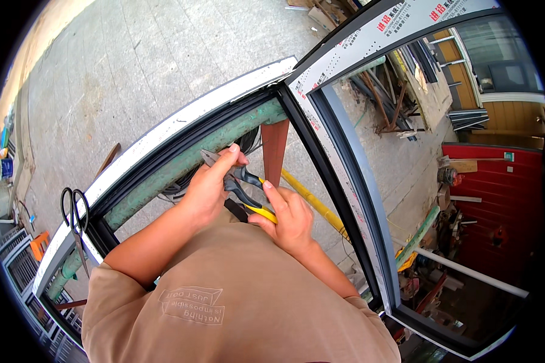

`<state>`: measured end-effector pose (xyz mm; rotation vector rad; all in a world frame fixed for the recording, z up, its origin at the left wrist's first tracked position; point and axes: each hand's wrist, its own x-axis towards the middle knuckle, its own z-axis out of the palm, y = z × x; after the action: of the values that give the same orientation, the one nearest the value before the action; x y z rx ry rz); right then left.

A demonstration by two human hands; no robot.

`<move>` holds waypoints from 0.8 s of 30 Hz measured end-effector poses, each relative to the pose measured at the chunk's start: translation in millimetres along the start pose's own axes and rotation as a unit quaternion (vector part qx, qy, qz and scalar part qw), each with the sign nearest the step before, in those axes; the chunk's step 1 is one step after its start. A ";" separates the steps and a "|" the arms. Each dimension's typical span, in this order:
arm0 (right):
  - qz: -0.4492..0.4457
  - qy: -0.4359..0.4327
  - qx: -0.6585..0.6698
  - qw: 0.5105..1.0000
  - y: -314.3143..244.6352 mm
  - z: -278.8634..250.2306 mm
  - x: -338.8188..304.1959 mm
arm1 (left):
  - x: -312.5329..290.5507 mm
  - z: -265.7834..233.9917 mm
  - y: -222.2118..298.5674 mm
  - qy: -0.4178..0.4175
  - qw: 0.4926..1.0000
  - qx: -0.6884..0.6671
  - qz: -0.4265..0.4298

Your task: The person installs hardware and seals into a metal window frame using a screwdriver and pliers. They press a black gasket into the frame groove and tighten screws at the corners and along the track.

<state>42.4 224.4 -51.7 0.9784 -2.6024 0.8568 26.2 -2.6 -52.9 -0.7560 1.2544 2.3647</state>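
A pair of pliers (pixel 243 192) with black and yellow handles is held in front of my chest. My right hand (pixel 290 219) is wrapped round the handles, which are spread apart. Closed about the head of the pliers is my left hand (pixel 207 189), its thumb and fingertips drawn together. The metal jaws poke out past it toward the far left, and the pivot is hidden. Whether the fingertips also pinch something small, I cannot tell. Both hands are over the opening of a black window frame (pixel 181 134) faced with white film.
Black-handled scissors (pixel 75 209) rest on the frame at my left. A green pipe (pixel 224 133) runs along inside its far side. To my right stands a glazed sash (pixel 327 115) with printed film. A brown post (pixel 274 151) and a yellow pole (pixel 312 196) show through the opening.
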 end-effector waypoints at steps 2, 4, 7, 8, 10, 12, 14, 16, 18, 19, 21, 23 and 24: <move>0.065 -0.078 0.134 0.986 0.1 -6.1 0.0 | -7.9 5.3 0.5 0.002 0.998 -0.054 0.016; 0.112 -0.076 0.233 0.963 0.7 -4.5 2.1 | -5.8 -1.2 -6.9 -0.018 0.998 -0.051 0.023; 0.191 -0.069 0.331 0.922 0.5 0.8 4.7 | -9.2 -2.1 -13.6 -0.075 0.995 0.025 0.067; 0.242 -0.072 0.391 0.885 -1.7 0.0 10.4 | -10.4 -0.2 -14.8 -0.111 0.984 0.096 0.105; 0.291 -0.072 0.448 0.842 0.2 0.6 18.4 | -12.0 4.9 -13.4 -0.132 0.981 0.108 0.095; 0.252 -0.102 0.447 0.852 3.6 5.1 24.6 | -17.9 11.6 -5.4 -0.139 0.976 0.142 0.090; 0.241 -0.119 0.405 0.874 4.8 -1.9 27.4 | -15.9 14.0 -6.0 -0.164 0.975 0.121 0.091; 0.230 -0.136 0.362 0.893 3.4 -7.5 31.4 | -17.6 14.1 -1.8 -0.198 0.975 0.082 0.052; 0.250 -0.099 0.417 0.868 1.1 -9.5 32.5 | -22.7 20.6 6.0 -0.204 0.971 0.110 0.056; 0.250 -0.097 0.417 0.868 3.4 -10.6 32.4 | -23.7 22.9 8.0 -0.209 0.967 0.136 0.060; 0.230 -0.106 0.390 0.886 9.9 -11.1 32.3 | -17.2 21.3 6.2 -0.240 0.958 0.146 0.053; 0.219 -0.075 0.363 0.902 10.4 -6.4 30.8 | -14.0 24.6 5.4 -0.262 0.936 0.214 0.100; 0.210 -0.047 0.335 0.917 11.1 -4.6 29.7 | -14.5 26.7 8.0 -0.259 0.928 0.246 0.107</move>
<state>12.9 218.2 -41.0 0.5820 -2.6801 1.9415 25.7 14.6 -26.6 0.1630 1.6275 2.0483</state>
